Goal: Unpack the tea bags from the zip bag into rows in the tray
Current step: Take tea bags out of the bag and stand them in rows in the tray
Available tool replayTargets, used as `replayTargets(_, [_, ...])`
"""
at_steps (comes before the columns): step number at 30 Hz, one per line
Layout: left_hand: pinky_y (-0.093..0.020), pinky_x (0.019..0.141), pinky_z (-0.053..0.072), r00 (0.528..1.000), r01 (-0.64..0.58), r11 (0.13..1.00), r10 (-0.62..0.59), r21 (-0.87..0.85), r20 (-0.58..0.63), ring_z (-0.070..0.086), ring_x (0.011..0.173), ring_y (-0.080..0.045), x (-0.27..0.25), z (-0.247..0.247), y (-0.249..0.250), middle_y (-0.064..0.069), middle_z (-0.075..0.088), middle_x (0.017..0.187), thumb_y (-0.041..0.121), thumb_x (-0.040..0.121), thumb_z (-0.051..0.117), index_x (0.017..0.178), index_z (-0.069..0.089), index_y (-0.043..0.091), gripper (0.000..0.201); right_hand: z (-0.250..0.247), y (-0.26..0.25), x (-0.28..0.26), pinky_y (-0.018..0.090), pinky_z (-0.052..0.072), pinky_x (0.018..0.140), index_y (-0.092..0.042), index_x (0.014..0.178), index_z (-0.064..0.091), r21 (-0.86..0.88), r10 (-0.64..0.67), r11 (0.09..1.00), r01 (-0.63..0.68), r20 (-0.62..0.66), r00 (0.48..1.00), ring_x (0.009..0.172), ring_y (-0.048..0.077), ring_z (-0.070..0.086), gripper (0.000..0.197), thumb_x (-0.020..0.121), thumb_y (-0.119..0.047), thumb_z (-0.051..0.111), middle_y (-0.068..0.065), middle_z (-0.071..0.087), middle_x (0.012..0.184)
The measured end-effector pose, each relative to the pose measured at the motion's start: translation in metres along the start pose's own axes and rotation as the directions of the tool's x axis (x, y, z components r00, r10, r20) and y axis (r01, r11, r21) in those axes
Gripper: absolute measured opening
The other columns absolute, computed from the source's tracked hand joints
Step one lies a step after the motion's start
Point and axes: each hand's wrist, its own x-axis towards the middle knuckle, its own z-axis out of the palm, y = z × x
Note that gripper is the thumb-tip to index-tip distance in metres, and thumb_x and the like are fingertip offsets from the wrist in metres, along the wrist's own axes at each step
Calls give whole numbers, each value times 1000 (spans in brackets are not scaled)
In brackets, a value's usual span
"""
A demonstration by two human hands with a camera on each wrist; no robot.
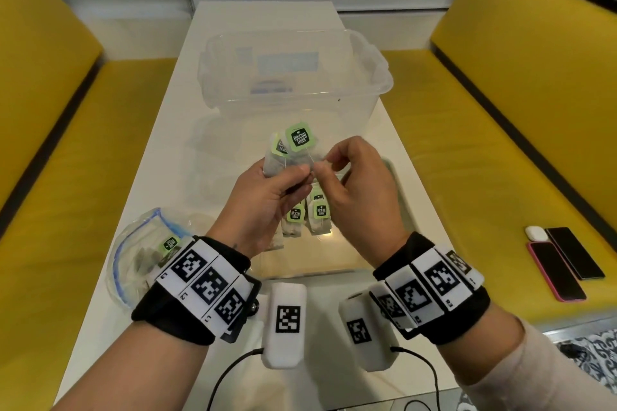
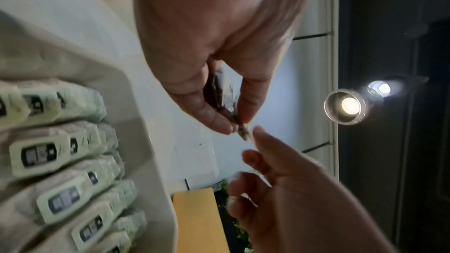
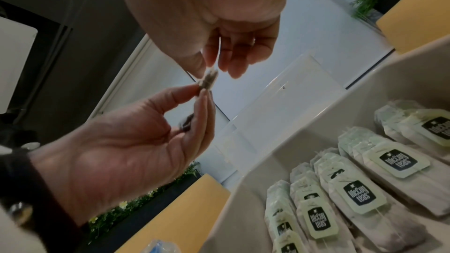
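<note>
Both hands hover over the beige tray (image 1: 399, 190). My left hand (image 1: 302, 177) grips a small bunch of tea bags (image 1: 297, 140) with green tags, fanned upward. My right hand (image 1: 322, 168) pinches the edge of one tea bag from that bunch between thumb and forefinger. In the right wrist view that tea bag (image 3: 208, 80) sits between my right hand (image 3: 212, 70) and my left hand (image 3: 199, 91). Rows of tea bags (image 3: 353, 189) lie overlapping in the tray (image 3: 316, 122). The clear zip bag (image 1: 140, 253), blue-edged, lies left of my left wrist with tea bags inside.
A large clear plastic box (image 1: 293, 77) stands on the white table (image 1: 267, 17) just beyond the tray. Yellow benches (image 1: 500, 110) flank the table. Two phones (image 1: 564, 264) and a white earbud case (image 1: 536, 233) lie on the right bench.
</note>
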Motion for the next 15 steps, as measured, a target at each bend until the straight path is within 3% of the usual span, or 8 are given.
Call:
replayTargets(3, [-15,63,52,998,6,985,-17,171,65,66,72,-5,-1,-3,2,2,71,83,3,85,60,102,63,9,18,-13,1,14,16,38,66,-21,107,48,92,79,992,-82,42,996,76,0,46,27,87,-32,62,-7,53,100])
replayTargets(6, [-21,70,55,991,11,955,-49,296,122,68,82,-15,0,-5,4,-8,70,95,1,83,62,104,62,5,22,-25,0,35,21,43,64,-23,120,48,112,170,972,-205,265,949,74,4,54,45,82,-32,69,-7,58,94])
replayTargets(9, [-24,74,57,989,10,942,-60,336,137,67,84,-18,1,-5,4,-11,68,96,7,81,64,106,61,4,25,-33,1,51,22,46,58,-22,110,58,51,149,982,-184,396,906,63,10,58,34,79,-20,74,-3,58,74])
replayTargets(13, [-17,60,55,995,45,944,-73,328,72,64,65,-7,4,-8,1,-3,66,79,14,92,53,91,59,10,7,-41,7,63,17,45,51,-20,91,66,69,125,983,-172,440,889,53,9,57,17,79,-12,73,-2,62,66])
replayTargets(15, [-19,59,56,996,76,933,-87,352,15,65,67,-7,5,-16,-1,0,68,82,15,93,52,95,58,13,7,-44,14,68,17,44,49,-21,82,62,1,148,986,-168,471,870,54,8,59,13,81,-11,71,-2,63,68])
